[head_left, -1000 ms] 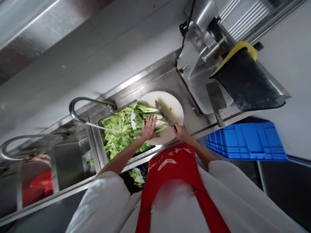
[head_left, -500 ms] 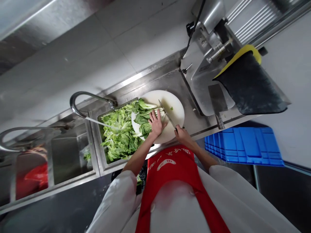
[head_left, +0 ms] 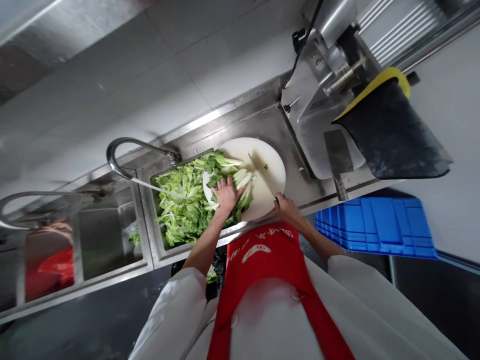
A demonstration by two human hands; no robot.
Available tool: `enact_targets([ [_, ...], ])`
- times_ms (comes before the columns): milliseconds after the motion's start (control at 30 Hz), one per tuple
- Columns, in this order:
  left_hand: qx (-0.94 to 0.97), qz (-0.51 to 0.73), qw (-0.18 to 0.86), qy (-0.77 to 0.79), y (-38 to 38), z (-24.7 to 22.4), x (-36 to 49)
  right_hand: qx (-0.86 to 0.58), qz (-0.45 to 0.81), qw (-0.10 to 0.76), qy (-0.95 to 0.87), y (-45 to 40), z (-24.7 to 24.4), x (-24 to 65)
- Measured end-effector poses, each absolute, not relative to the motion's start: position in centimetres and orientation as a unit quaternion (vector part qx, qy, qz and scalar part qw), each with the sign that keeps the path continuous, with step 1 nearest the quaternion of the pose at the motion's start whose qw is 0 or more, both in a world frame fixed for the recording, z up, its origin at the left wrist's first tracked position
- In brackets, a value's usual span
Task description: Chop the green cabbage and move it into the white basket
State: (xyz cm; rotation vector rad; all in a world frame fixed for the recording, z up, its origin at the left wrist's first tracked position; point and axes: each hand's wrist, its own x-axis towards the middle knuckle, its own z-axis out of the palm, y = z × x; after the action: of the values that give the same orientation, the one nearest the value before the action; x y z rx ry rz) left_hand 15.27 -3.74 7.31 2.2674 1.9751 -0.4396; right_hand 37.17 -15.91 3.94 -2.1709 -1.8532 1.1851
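Observation:
A round white cutting board point(head_left: 270, 172) lies at the right edge of a sink full of leafy greens point(head_left: 183, 212). My left hand point(head_left: 226, 195) rests with spread fingers on green leaves on the board's left half. White-stemmed greens point(head_left: 243, 185) lie just right of its fingers. My right hand point(head_left: 285, 206) is closed round the handle of a knife point(head_left: 262, 174), whose blade slants up and left over the board, to the right of the stems. A small green scrap sits near the board's right side.
A faucet point(head_left: 139, 144) runs water into the greens. Further left are more sink basins point(head_left: 107, 240). On the right stand a metal machine point(head_left: 318, 100), a cleaver point(head_left: 337, 152), a black-and-yellow item point(head_left: 390, 130) and a blue crate point(head_left: 378, 225) below.
My left hand has shifted left, leaving more of the white stems visible. The knife and my right hand have moved slightly right, farther from the stems.

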Motion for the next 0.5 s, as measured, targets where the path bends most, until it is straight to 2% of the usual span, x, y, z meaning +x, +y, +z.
enact_targets([
  [333,0.739,-0.159,0.084,0.649,-6.3,4.5,15.3,-0.67,0.383,0.014,-0.636,-16.5,4.0,36.9],
  [500,0.732,-0.136,0.118,0.657,-5.4,5.2,15.4,-0.669,0.391,0.027,-0.632,-15.7,4.2,37.6],
])
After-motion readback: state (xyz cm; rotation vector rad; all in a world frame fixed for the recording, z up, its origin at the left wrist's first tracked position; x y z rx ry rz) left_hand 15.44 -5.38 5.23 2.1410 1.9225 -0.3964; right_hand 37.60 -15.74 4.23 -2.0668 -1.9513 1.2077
